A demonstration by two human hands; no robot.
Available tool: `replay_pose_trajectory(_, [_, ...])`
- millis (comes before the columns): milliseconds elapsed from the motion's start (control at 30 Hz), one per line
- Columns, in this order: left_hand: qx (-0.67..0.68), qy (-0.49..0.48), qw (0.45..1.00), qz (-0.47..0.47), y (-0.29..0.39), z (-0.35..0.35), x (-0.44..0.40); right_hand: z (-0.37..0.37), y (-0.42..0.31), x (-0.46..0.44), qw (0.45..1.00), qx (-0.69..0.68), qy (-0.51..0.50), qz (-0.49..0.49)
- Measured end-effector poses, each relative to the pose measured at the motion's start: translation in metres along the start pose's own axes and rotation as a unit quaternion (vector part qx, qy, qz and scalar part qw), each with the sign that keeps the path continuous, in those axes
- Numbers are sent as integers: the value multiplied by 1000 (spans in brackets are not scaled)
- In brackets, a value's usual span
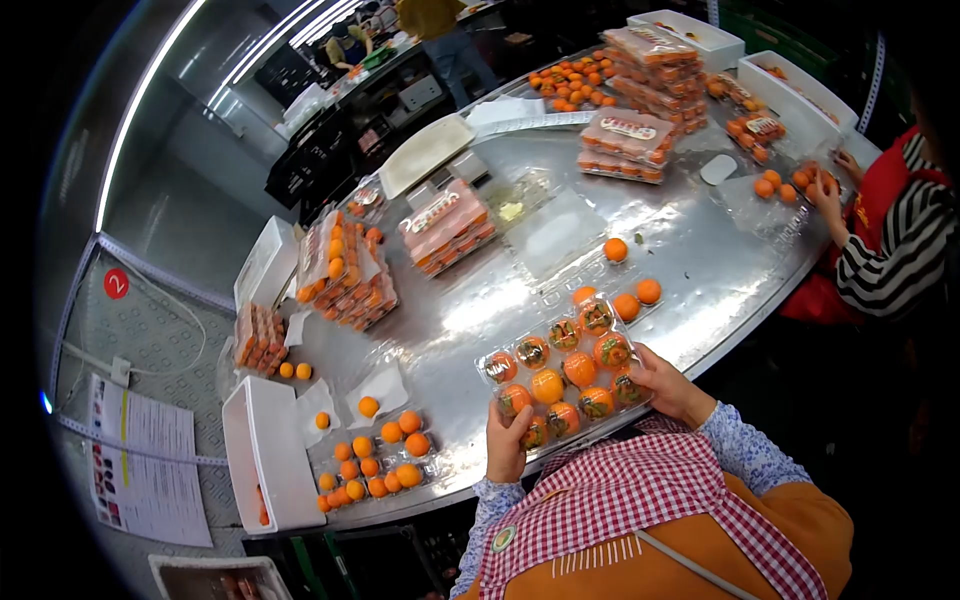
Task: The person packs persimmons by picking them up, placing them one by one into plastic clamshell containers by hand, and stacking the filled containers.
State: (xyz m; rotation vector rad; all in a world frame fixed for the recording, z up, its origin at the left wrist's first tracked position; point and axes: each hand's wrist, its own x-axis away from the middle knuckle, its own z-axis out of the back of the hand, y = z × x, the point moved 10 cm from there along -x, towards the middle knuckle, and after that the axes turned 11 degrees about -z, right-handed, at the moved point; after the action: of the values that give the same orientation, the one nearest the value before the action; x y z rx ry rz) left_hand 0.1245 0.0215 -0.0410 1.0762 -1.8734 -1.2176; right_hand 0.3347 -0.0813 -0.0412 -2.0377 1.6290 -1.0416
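Observation:
In front of my body I hold up a clear plastic tray [547, 386] of orange fruits with green-brown leafy tops, which look like persimmons. My left hand [507, 442] grips its near left corner, thumb on top. My right hand [668, 384] is closed on its right end. Just beyond the tray, a few loose orange fruits [648, 291] rest on the metal table [480, 345], one of them [615, 249] farther off. Whether the tray has a lid I cannot tell.
Stacked fruit packs [440, 225] stand across the table, with more at the far right [625, 140]. Loose fruits sit in trays [375, 465] at the front left, beside a white foam box [262, 450]. A co-worker in a striped sleeve [900, 245] handles fruits at right.

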Motion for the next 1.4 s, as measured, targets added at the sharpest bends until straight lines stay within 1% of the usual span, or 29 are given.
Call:
replay_pose_trajectory(33, [-4,7,1000,-10,1,9,2,-5,2,-3,1000,13,-1,-3])
replay_pose_trajectory(67, [-7,13,1000,-17,1,19,5,-9,8,-7,999,23,-12,-25])
replay_pose_trajectory(200, [-26,28,998,-43,15,41,15,-26,19,-19,998,31,-46,-23])
replay_pose_trajectory(333, [-57,22,996,-63,24,56,17,-37,25,-28,998,45,-43,-29])
replay_pose_trajectory(433, [-44,37,997,-47,23,63,16,-40,26,-32,998,52,-33,-33])
replay_pose_trajectory(533, [-12,39,999,-2,17,67,16,-38,31,-32,998,45,-18,-41])
replay_pose_trajectory(600, [-26,31,999,-2,15,67,11,-37,32,-32,998,43,-11,-35])
replay_pose_trajectory(633, [-31,26,999,2,15,61,8,-34,26,-31,999,45,-7,-28])
replay_pose_trajectory(667, [-83,24,996,-12,17,60,6,-29,24,-28,999,48,2,-17])
replay_pose_trajectory(733, [-178,-6,983,-38,40,27,-2,-19,10,-22,999,-5,0,40])
replay_pose_trajectory(767, [-179,-7,983,-45,55,1,-1,-12,-3,-14,996,-31,6,79])
replay_pose_trajectory(800, [-180,-40,980,-72,58,-18,-6,-5,-14,-5,993,-49,23,104])
replay_pose_trajectory(833, [-181,-69,976,-100,60,-31,-9,5,-20,2,991,-65,36,111])
replay_pose_trajectory(867, [-194,-93,971,-104,59,-44,-15,15,-25,9,990,-54,53,119])
replay_pose_trajectory(900, [-188,-104,974,-77,50,-50,-20,23,-32,14,989,-39,67,128])
replay_pose_trajectory(967, [-184,-119,975,-26,32,-54,-27,43,-23,18,987,-31,100,125])
replay_pose_trajectory(1000, [-184,-117,976,-15,23,-52,-30,47,-17,22,986,-43,107,119])
replay_pose_trajectory(1100, [-157,-141,978,6,11,-68,-32,63,-1,32,982,-75,111,136])
replay_pose_trajectory(1200, [-167,-166,972,19,8,-90,-32,77,8,46,976,-102,134,138])
replay_pose_trajectory(1400, [-176,-205,963,14,-2,-131,-32,102,-11,75,963,-119,167,176])
